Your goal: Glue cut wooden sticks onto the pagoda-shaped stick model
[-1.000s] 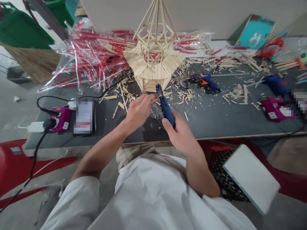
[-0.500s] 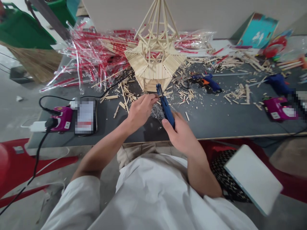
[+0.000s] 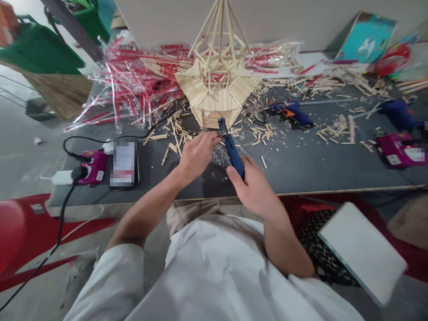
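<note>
My right hand [image 3: 256, 185] is wrapped round a blue hand cutter [image 3: 234, 154], its narrow head pointing away from me. Fingertips of my left hand [image 3: 197, 154] are pinched on a thin wooden stick [image 3: 223, 133], which meets the cutter near its head; most of the stick is hidden. Just beyond both hands stands a model built of wooden sticks [image 3: 219, 99], with a flared, slatted body and a tall open frame of sticks on top. Short cut stick pieces [image 3: 262, 133] lie around its base.
Red-and-clear plastic wrappers [image 3: 133, 84] are heaped at the back left. A blue glue gun [image 3: 296, 113] lies right of the model, another glue gun [image 3: 397, 113] farther right. A phone [image 3: 123, 165] and purple power strip [image 3: 95, 167] sit at left, with cables.
The whole view has shifted slightly, so things appear a little farther right. Both hands keep the same hold on the cutter and stick.
</note>
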Available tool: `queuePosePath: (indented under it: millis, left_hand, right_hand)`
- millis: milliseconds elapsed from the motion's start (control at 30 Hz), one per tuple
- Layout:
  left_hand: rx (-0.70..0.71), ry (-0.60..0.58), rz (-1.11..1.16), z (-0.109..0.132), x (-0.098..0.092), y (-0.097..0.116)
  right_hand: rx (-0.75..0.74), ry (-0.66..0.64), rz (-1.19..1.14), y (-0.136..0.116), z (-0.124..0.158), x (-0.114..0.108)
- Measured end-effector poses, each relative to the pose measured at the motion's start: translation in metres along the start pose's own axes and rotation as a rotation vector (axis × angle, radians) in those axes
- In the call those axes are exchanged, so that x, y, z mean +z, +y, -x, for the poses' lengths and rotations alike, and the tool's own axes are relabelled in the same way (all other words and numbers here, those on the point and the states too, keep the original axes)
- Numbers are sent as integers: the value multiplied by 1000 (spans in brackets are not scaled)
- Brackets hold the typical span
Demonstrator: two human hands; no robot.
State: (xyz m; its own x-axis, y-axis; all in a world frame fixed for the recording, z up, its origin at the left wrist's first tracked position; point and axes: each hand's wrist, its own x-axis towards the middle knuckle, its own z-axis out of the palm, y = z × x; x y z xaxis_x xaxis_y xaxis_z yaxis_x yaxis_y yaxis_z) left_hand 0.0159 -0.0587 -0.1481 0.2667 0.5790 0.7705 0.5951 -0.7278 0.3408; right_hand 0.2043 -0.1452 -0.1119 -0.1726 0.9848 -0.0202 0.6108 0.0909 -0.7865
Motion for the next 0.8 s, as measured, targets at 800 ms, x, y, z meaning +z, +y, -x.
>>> queuePosePath:
  millis: [800]
  left_hand:
    - [75, 11, -162, 2, -3, 0]
  right_hand:
    - [33, 96, -54, 21, -6, 15]
